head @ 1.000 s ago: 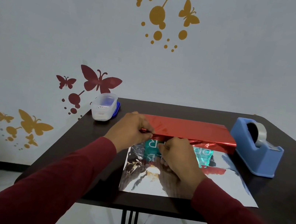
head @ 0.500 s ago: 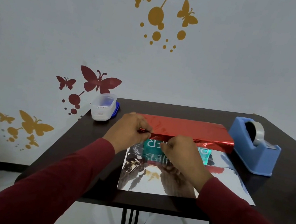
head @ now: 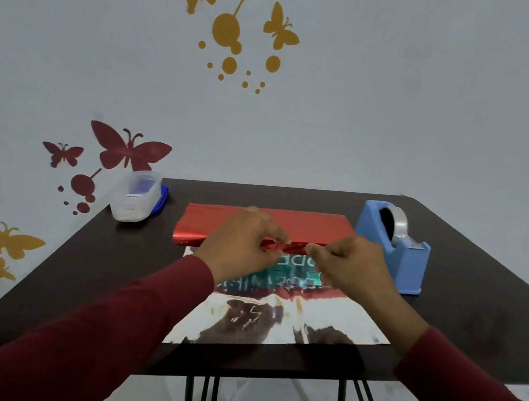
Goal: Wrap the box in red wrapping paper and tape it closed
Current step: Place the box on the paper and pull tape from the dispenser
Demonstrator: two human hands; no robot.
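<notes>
left hand (head: 242, 242) pinching red wrapping paper (head: 266, 225) edge | right hand (head: 353, 266) pinching same edge

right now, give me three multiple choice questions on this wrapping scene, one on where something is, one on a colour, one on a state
1. Where does the tape dispenser stand?
A. right of the wrapped box
B. left of it
C. on the floor

2. What colour is the wrapping paper on its outer face?
A. green
B. red
C. gold

3. What are the left hand and right hand doing?
A. resting flat on the table
B. lifting the dispenser
C. pinching the paper's edge

Answers: 1 A, the blue dispenser stands beside the box's right end. 2 B, the face folded over the box is shiny red. 3 C, the fingers and thumbs of both hands close on the crumpled red edge.
</notes>
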